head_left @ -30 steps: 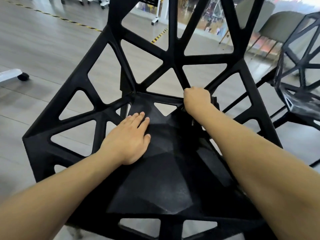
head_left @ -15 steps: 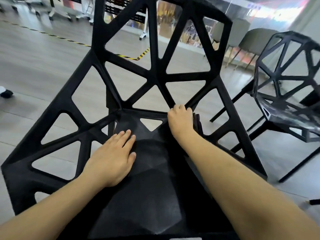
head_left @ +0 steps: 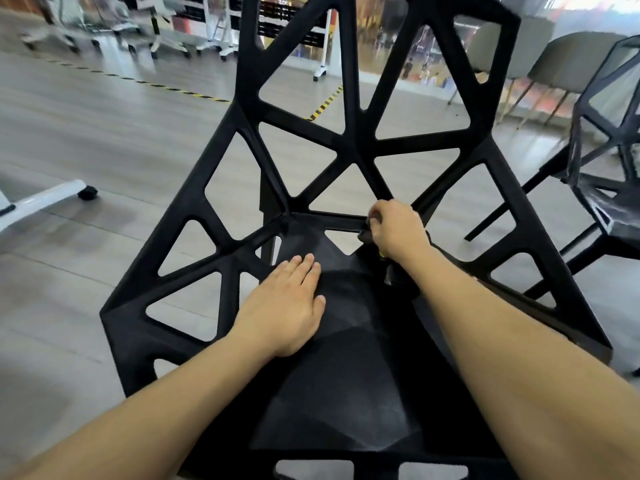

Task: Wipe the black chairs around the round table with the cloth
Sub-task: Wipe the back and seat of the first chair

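While left hand (head_left: 287, 306) lies flat | right hand (head_left: 394, 226) clutches dark cloth (head_left: 398, 275) | black chair (head_left: 346, 393) latticed

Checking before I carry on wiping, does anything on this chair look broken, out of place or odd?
Nothing stands out. The black chair shows no visible cracks or spills. The left hand rests flat on the seat; the right hand grips a dark cloth at the seat's back edge.

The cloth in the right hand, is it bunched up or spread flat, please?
Bunched: the right hand grips the dark cloth, only scraps showing.
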The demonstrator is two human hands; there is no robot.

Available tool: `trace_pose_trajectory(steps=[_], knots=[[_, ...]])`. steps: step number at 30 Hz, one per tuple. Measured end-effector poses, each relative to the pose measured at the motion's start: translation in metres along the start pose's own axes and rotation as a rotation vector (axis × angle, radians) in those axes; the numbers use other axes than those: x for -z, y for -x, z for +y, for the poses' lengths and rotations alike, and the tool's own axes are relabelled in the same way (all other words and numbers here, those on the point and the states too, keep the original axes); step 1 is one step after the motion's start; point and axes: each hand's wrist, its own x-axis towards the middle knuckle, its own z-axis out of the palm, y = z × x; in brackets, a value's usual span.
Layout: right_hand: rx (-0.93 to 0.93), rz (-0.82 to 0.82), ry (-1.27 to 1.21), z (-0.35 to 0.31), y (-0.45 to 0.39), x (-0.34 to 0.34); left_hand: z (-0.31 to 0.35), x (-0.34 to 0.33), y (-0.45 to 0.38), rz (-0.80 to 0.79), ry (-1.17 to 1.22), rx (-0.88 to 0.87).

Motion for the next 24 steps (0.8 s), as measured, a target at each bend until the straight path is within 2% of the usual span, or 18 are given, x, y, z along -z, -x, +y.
trace_pose_trajectory(steps=[5,8,12,15,19,21,24], knots=[[0.274,-0.014,-0.173,-0.081,-0.010,-0.033,0.000,0.001,0.000,0.022,0.004,-0.007],[0.407,-0.029,-0.079,-0.116,-0.022,-0.039,-0.003,0.000,-0.003,0.030,0.008,-0.024],[0.484,-0.011,0.079,-0.108,-0.020,-0.038,-0.013,-0.002,-0.008,-0.005,-0.007,-0.040],[0.401,0.026,0.235,-0.070,-0.004,-0.025,-0.021,-0.002,-0.007,-0.043,-0.006,-0.048],[0.165,0.030,0.427,0.006,0.014,0.006,-0.030,0.001,-0.007,-0.046,-0.009,-0.047],[0.131,0.011,0.473,0.015,0.019,0.012,-0.031,0.002,-0.006,-0.051,-0.011,-0.040],[0.079,-0.010,0.419,0.010,0.024,0.011,-0.030,0.001,-0.006,-0.050,-0.016,-0.042]])
